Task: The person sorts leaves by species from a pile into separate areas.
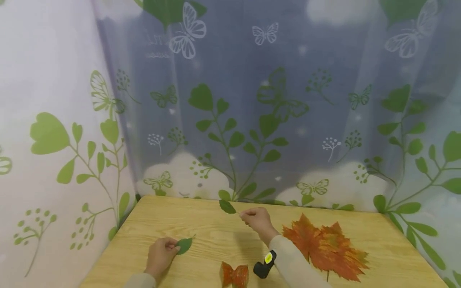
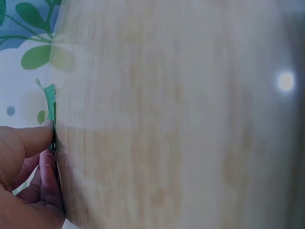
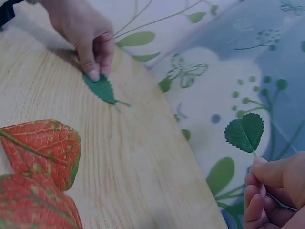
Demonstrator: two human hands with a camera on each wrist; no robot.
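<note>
My left hand (image 1: pixel 161 256) pinches a green leaf (image 1: pixel 185 246) by its blade, low over the left part of the table, with the stem pointing away. In the left wrist view the same leaf (image 2: pixel 51 102) appears edge-on between thumb and fingers. Further right and farther back, my right hand (image 1: pixel 258 223) holds another green leaf (image 1: pixel 227 207) by its thin stem. That leaf (image 3: pixel 245 132) has a toothed edge and is raised off the table, as the right wrist view shows.
Red-orange maple leaves (image 1: pixel 327 248) lie on the wooden table (image 1: pixel 205 228) at the right. A pair of red leaves (image 1: pixel 235 275) lies at the near edge. Printed curtains (image 1: pixel 230 120) hang behind the table and along both sides. A black wrist device (image 1: pixel 265 265) sits by the right sleeve.
</note>
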